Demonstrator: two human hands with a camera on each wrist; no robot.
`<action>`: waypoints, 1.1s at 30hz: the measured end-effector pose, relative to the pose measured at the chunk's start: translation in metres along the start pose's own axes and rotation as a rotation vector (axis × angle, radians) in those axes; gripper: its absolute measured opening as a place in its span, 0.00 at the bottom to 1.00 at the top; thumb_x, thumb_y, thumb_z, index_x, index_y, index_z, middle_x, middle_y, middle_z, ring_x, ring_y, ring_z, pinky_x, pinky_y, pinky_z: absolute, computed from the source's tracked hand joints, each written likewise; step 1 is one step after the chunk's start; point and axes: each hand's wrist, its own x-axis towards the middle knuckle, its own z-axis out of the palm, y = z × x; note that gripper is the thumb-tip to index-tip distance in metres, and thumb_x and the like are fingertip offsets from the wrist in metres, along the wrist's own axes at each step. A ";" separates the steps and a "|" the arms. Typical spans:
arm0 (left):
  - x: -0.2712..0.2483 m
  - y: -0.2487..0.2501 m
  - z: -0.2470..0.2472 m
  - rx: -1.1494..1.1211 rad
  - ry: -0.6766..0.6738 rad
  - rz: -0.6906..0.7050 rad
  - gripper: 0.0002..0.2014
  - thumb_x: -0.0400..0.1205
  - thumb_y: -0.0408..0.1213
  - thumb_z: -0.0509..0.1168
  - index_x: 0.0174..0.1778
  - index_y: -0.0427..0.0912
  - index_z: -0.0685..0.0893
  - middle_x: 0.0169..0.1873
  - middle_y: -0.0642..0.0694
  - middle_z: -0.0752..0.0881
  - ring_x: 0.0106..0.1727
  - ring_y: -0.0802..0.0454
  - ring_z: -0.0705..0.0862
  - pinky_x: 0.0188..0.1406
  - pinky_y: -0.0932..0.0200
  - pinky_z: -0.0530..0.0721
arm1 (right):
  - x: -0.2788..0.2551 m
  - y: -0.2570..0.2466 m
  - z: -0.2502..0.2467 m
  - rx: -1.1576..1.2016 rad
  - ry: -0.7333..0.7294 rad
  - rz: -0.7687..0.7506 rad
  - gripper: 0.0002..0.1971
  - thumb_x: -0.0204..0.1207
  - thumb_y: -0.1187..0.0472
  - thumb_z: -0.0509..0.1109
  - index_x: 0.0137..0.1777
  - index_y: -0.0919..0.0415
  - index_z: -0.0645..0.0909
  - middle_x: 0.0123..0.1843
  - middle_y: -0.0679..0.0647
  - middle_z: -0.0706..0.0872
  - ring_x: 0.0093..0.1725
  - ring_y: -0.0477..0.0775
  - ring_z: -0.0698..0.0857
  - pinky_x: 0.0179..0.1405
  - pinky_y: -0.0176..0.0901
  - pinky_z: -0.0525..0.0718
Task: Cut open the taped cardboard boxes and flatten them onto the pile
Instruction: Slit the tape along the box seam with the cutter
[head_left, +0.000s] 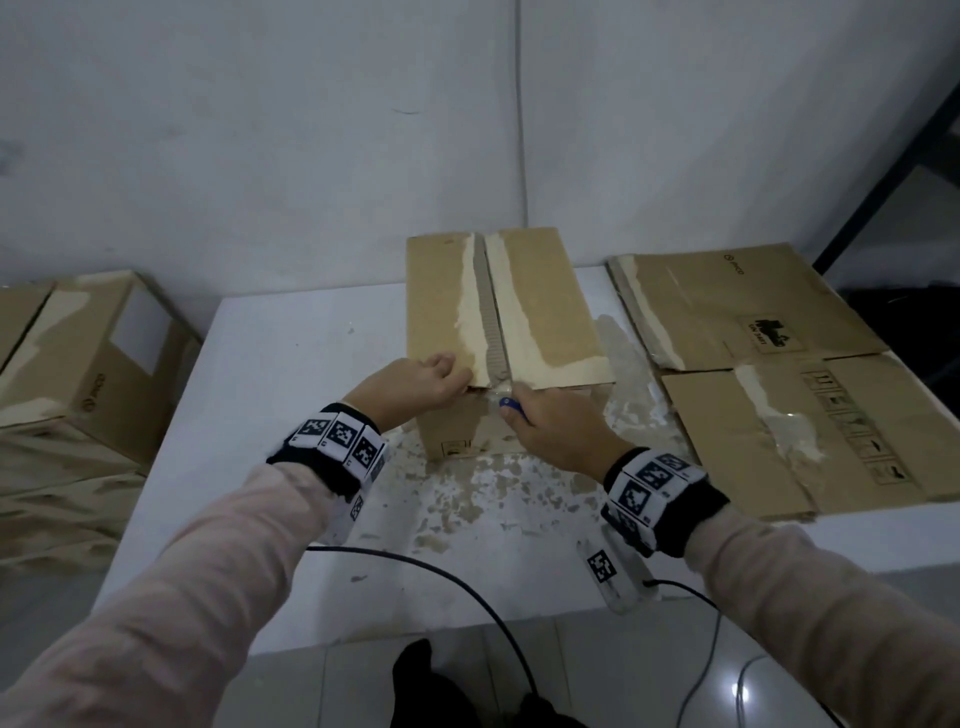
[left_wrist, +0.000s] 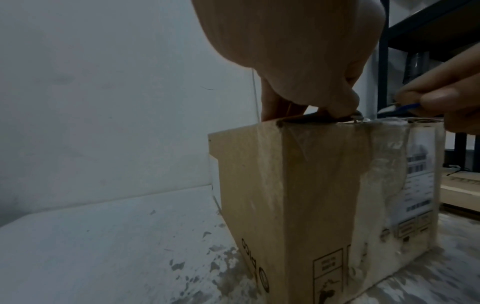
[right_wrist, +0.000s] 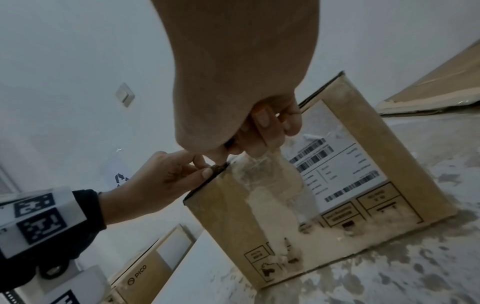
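A taped cardboard box (head_left: 540, 312) stands in the middle of the white table (head_left: 291, 374), its top seam running away from me. My left hand (head_left: 460, 382) pinches the near edge of the left top flap, fingers on top and thumb at the edge (right_wrist: 207, 172). My right hand (head_left: 514, 413) grips a blue-handled cutter (head_left: 508, 405) at the near end of the seam, just over the box's front face (right_wrist: 324, 195). The blade itself is hidden. In the left wrist view the blue cutter (left_wrist: 410, 106) sits level with the box top (left_wrist: 324, 123). Flattened boxes (head_left: 753, 364) lie in a pile at the right.
Whole boxes (head_left: 88, 364) are stacked off the table's left side. A black cable (head_left: 415, 566) and a tagged white block (head_left: 608, 571) lie near the front edge. A dark shelf frame (head_left: 883, 156) stands at the far right. The wall is close behind the box.
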 end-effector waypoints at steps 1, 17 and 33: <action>0.000 0.002 -0.001 -0.014 0.002 -0.011 0.30 0.61 0.24 0.82 0.47 0.38 0.68 0.43 0.26 0.86 0.31 0.39 0.89 0.08 0.54 0.78 | 0.001 -0.003 0.000 -0.036 0.006 0.025 0.17 0.87 0.50 0.50 0.58 0.63 0.72 0.42 0.59 0.85 0.38 0.61 0.83 0.23 0.45 0.64; 0.001 0.012 -0.004 0.002 0.084 -0.127 0.35 0.54 0.21 0.83 0.48 0.39 0.68 0.51 0.26 0.87 0.19 0.42 0.83 0.11 0.62 0.72 | -0.007 -0.007 -0.016 0.114 -0.015 0.420 0.15 0.86 0.56 0.52 0.56 0.66 0.76 0.54 0.62 0.85 0.56 0.62 0.82 0.47 0.46 0.68; 0.078 0.029 -0.027 -0.720 -0.111 -0.600 0.14 0.85 0.44 0.61 0.52 0.37 0.85 0.41 0.43 0.77 0.40 0.49 0.77 0.42 0.58 0.73 | -0.004 0.005 -0.010 0.083 -0.026 0.439 0.12 0.85 0.55 0.53 0.48 0.62 0.73 0.41 0.56 0.79 0.46 0.59 0.79 0.72 0.64 0.68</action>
